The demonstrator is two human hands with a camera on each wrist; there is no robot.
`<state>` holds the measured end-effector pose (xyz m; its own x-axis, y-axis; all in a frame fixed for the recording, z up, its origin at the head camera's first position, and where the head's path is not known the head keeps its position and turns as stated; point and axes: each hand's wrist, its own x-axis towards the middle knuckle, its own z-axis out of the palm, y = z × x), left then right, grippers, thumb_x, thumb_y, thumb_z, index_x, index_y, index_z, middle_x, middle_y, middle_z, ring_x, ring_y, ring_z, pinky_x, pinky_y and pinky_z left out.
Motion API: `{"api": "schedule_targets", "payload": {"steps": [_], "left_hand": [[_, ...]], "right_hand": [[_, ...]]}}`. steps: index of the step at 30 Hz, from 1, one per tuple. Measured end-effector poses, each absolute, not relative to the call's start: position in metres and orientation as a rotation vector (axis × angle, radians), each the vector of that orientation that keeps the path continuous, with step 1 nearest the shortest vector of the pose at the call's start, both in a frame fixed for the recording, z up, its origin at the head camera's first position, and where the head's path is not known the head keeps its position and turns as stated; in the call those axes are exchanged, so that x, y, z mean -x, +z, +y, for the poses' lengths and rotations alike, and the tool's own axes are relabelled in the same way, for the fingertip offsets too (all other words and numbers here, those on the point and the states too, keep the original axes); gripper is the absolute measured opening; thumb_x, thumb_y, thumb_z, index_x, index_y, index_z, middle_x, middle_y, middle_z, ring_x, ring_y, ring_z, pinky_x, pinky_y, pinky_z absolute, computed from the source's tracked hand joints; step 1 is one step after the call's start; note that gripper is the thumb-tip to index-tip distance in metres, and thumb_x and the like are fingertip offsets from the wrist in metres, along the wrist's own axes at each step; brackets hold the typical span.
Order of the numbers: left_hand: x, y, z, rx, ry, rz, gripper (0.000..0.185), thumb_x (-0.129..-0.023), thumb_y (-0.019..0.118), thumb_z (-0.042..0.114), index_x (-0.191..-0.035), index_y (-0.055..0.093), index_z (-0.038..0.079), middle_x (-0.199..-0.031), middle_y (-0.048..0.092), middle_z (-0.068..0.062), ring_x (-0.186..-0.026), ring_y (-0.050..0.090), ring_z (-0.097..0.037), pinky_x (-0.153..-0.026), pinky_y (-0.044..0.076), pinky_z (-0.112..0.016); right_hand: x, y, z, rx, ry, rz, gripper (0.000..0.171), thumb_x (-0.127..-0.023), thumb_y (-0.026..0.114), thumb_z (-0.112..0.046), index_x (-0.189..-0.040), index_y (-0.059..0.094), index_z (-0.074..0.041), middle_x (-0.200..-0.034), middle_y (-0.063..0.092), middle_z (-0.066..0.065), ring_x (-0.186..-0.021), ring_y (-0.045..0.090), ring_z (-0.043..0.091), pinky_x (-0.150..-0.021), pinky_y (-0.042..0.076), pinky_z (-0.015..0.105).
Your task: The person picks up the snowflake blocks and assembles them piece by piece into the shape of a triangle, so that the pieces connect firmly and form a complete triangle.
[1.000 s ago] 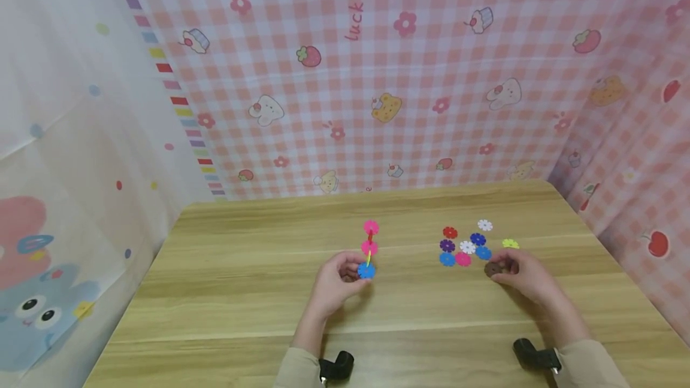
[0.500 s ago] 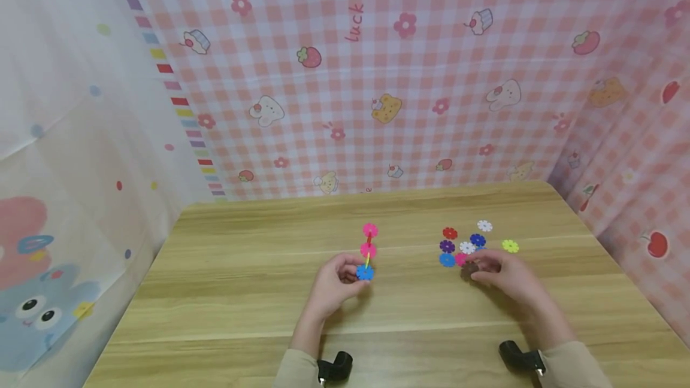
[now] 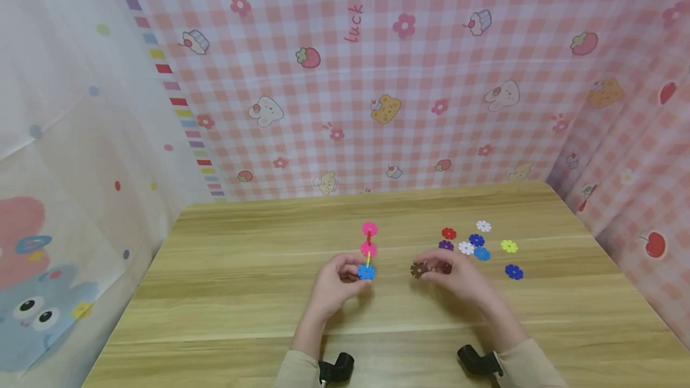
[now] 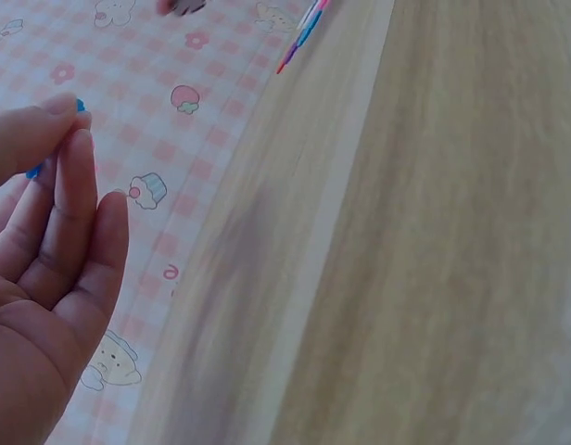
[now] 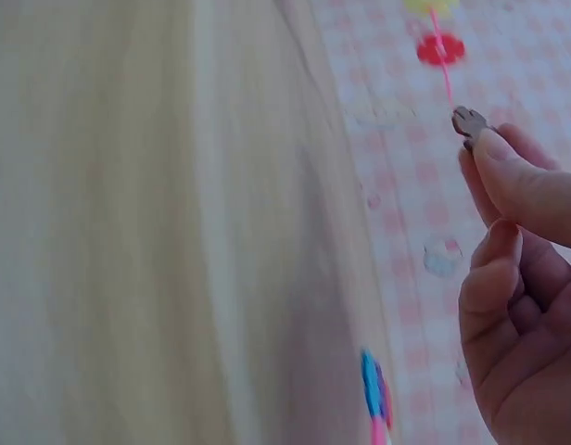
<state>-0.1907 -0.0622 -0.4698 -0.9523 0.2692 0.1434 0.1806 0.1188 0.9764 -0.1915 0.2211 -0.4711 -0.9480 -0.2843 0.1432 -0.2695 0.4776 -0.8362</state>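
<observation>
Right hand (image 3: 458, 277) pinching brown disc (image 3: 418, 269) has moved in beside flower stack (image 3: 368, 250), pinched by left hand (image 3: 334, 283); joining looks imminent.

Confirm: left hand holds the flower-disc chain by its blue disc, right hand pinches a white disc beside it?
Not quite. The disc that the right hand pinches is brown, not white, as the head view shows. The left hand does hold the chain by its blue disc.
</observation>
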Motion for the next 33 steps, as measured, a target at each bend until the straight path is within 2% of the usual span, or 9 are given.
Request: {"api": "schedule_targets", "payload": {"steps": [6, 13, 19, 22, 33], "left_hand": [[0.198, -0.485, -0.064, -0.450, 2.024, 2.262, 0.038, -0.077, 0.079, -0.005, -0.111, 0.064, -0.006, -0.090, 0.070, -0.015, -0.081, 0.063, -0.016, -0.075, 0.054, -0.024], [0.198, -0.486, -0.063, -0.470, 2.025, 2.251, 0.038, -0.076, 0.080, -0.004, -0.110, 0.064, -0.006, -0.092, 0.069, -0.016, -0.083, 0.064, -0.016, -0.077, 0.055, -0.026], [0.199, -0.488, -0.062, -0.461, 2.024, 2.253, 0.035, -0.078, 0.080, -0.003, -0.109, 0.064, -0.005, -0.090, 0.070, -0.012, -0.082, 0.064, -0.016, -0.076, 0.055, -0.026], [0.198, -0.488, -0.061, -0.455, 2.022, 2.254, 0.034, -0.078, 0.080, -0.002, -0.108, 0.064, -0.004, -0.089, 0.070, -0.010, -0.082, 0.063, -0.016, -0.076, 0.054, -0.026], [0.197, -0.489, -0.060, -0.429, 2.074, 2.213, 0.032, -0.079, 0.079, -0.005, -0.107, 0.063, -0.007, -0.091, 0.069, -0.015, -0.082, 0.063, -0.016, -0.076, 0.055, -0.025]], "right_hand": [[0.190, -0.472, 0.195, 0.500, -1.588, 2.643, 0.030, -0.085, 0.073, -0.003, -0.114, 0.072, -0.010, -0.104, 0.069, 0.004, -0.089, 0.063, 0.017, -0.080, 0.053, 0.027], [0.192, -0.474, 0.175, 0.493, -1.621, 2.645, 0.033, -0.085, 0.074, -0.003, -0.117, 0.071, -0.008, -0.089, 0.069, 0.000, -0.084, 0.063, 0.016, -0.078, 0.054, 0.026], [0.192, -0.473, 0.164, 0.493, -1.690, 2.625, 0.016, -0.085, 0.074, -0.002, -0.099, 0.071, -0.005, -0.089, 0.070, 0.001, -0.082, 0.064, 0.017, -0.077, 0.054, 0.027], [0.192, -0.475, 0.160, 0.482, -1.702, 2.628, 0.010, -0.086, 0.074, -0.003, -0.095, 0.072, -0.006, -0.090, 0.071, 0.002, -0.083, 0.064, 0.017, -0.077, 0.054, 0.026], [0.193, -0.478, 0.148, 0.333, -1.757, 2.652, 0.009, -0.083, 0.076, -0.001, -0.086, 0.073, -0.009, -0.084, 0.070, 0.000, -0.077, 0.061, 0.016, -0.070, 0.053, 0.026]]}}
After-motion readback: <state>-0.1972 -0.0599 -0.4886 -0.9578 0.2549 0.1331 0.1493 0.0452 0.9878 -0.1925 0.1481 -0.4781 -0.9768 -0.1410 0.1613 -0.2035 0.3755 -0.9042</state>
